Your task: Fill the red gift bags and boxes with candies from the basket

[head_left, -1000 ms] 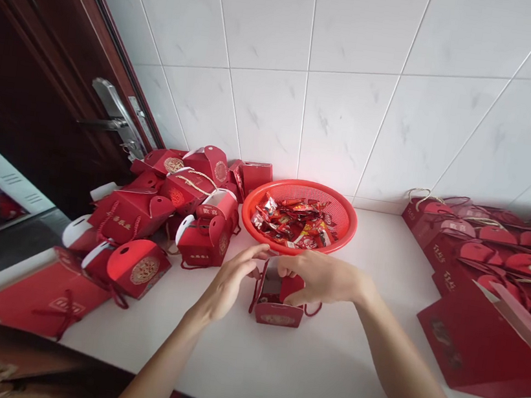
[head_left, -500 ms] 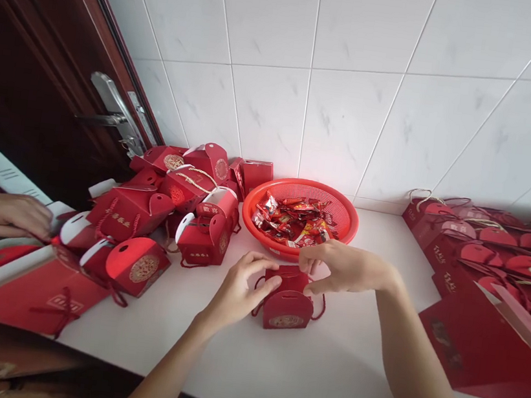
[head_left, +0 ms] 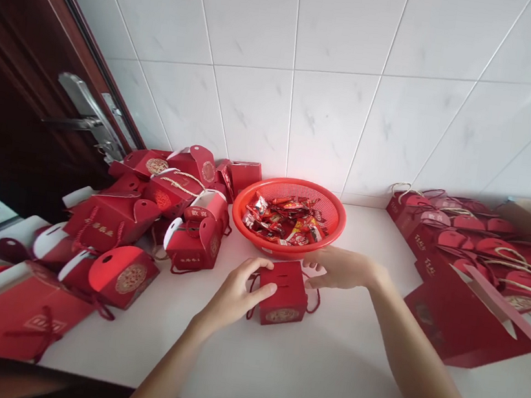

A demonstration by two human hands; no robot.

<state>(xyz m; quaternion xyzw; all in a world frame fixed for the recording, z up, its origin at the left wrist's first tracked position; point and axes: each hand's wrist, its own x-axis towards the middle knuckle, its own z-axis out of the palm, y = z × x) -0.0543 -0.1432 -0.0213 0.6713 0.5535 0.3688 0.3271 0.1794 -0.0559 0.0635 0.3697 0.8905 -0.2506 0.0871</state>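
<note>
A small red gift box with slots in its flat top and a gold emblem on its front stands on the white counter before me. My left hand holds its left side, thumb pressed on the top and fingers at the rear left corner. At the box's right rear corner is my right hand, fingers bent and apart, with nothing visible in them; whether it touches the box I cannot tell. Cord handles loop out on both sides. Just behind sits a red plastic basket with wrapped sweets in it.
Several red gift boxes are heaped on the left, near a dark door with a metal handle. More red boxes stand in rows on the right, behind a large red carton. White tiles line the wall behind.
The box's raised flaps have folded down into a flat top. My right hand has drawn slightly off the top. Another person's hand at the left has moved away from the boxes.
</note>
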